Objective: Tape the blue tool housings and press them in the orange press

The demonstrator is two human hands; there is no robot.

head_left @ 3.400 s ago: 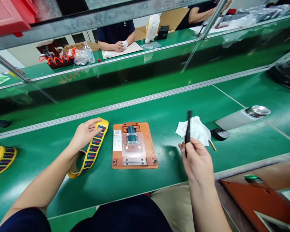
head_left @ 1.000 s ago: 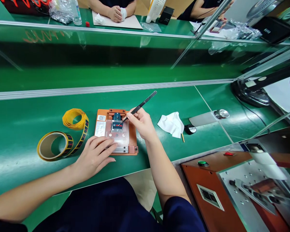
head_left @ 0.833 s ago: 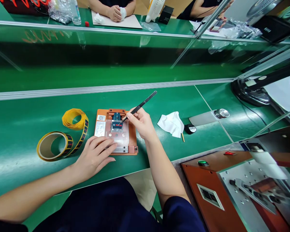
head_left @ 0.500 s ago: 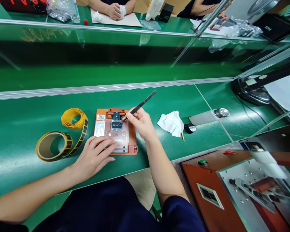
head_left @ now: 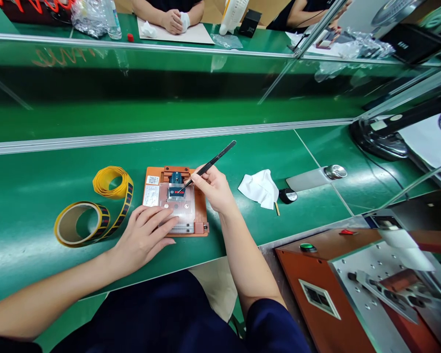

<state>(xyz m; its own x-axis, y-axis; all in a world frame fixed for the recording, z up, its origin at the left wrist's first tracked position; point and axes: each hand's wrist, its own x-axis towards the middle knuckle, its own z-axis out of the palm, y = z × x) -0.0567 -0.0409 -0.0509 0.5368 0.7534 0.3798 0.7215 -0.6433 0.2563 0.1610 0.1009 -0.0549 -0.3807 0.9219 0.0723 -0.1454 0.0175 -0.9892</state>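
An orange fixture plate [head_left: 202, 211] lies on the green bench, with a clear cover and a small blue part [head_left: 176, 179] seated in it. My right hand [head_left: 213, 189] pinches black tweezers [head_left: 215, 159], whose tips rest on a red label on the blue part. My left hand [head_left: 141, 238] lies flat with fingers spread, its fingertips pressing the near left edge of the plate. A yellow label roll [head_left: 88, 220] with a loose curl of strip sits just left of the plate.
A crumpled white wipe [head_left: 259, 186], a small black round object [head_left: 288, 196] and a metal cup [head_left: 334, 171] lie right of the plate. An orange machine with a green button [head_left: 307, 247] stands at the near right. Another person's hands [head_left: 172, 19] rest across the belt.
Since 3.4 s ago my left hand left the label strip and went onto the plate, and the tweezers came down to the blue part. Over the last second almost nothing moved.
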